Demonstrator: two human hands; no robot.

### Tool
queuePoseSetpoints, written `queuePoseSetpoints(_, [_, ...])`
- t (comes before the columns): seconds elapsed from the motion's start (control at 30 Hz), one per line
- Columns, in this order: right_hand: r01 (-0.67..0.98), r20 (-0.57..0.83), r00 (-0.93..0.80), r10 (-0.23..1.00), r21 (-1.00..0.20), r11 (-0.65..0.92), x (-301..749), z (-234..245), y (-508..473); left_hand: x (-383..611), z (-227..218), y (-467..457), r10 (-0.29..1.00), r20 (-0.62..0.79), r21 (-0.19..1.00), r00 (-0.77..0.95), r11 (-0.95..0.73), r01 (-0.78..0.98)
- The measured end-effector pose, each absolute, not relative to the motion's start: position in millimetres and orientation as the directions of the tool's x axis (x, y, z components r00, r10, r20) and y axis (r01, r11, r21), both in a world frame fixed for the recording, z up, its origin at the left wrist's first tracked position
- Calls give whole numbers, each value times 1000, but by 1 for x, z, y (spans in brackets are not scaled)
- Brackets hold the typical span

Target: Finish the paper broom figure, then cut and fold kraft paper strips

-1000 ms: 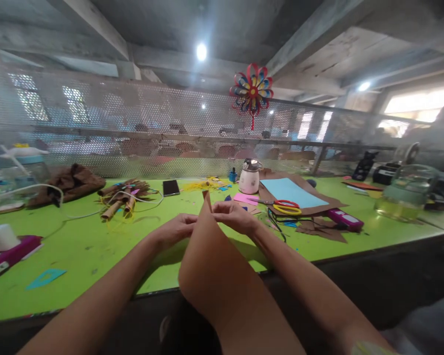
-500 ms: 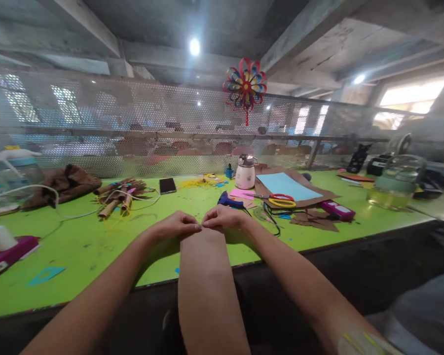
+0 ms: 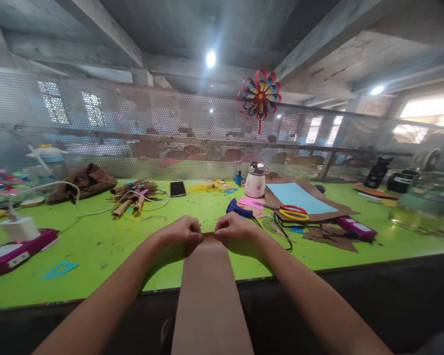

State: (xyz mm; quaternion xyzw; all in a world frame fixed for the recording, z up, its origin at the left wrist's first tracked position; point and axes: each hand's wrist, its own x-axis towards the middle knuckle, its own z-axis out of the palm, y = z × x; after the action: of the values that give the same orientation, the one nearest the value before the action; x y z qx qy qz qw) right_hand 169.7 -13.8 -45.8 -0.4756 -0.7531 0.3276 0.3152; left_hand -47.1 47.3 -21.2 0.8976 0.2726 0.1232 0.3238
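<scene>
A long strip of brown paper (image 3: 210, 291) runs from the table's front edge down toward my lap. My left hand (image 3: 183, 230) pinches the left side of its far end, fingers closed. On the right side of the same end, my right hand (image 3: 235, 228) pinches it too, a short gap away from the left. The far edge between my fingertips looks folded or curled over. Just beyond my right hand lies a blue glue gun (image 3: 239, 208), with red and yellow scissors (image 3: 294, 213) to the right of it.
On the green table (image 3: 107, 261) are rolled brown paper sticks (image 3: 133, 195), a phone (image 3: 177, 189), a white bottle (image 3: 255, 180) and a light blue sheet (image 3: 301, 197) on brown paper. Purple power strips (image 3: 22, 251) sit at both sides, with cables. A glass jug (image 3: 422, 204) stands far right.
My hands have moved slightly apart along the paper's far end, and its edge now looks turned over. The view has shifted a little to the left.
</scene>
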Motion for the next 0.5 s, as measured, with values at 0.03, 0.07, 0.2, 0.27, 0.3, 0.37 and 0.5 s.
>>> queuePoseSetpoints(0.03, [519,168,-345,924,-786,336,169,-46,-14,-46,-22,47,579,44,643,814,-640,420])
queuePoseSetpoints(0.07, [529,171,-340,925,-779,338,168,-46,-14,-45,-24,46,586,45,638,809,-640,428])
queuePoseSetpoints(0.2, [565,191,-328,925,-745,354,164,-44,-15,-43,-28,42,591,75,627,803,-654,423])
queuePoseSetpoints(0.27, [582,202,-326,924,-727,364,164,-44,-16,-42,-30,41,583,92,627,807,-663,408])
queuePoseSetpoints(0.3, [591,206,-325,923,-718,368,163,-44,-17,-42,-30,42,580,98,623,809,-670,404])
queuePoseSetpoints(0.37, [605,208,-324,923,-704,371,163,-46,-18,-42,-31,43,567,104,597,817,-692,404])
queuePoseSetpoints(0.5, [626,197,-339,920,-682,377,163,-51,-19,-43,-34,47,540,86,565,837,-719,406])
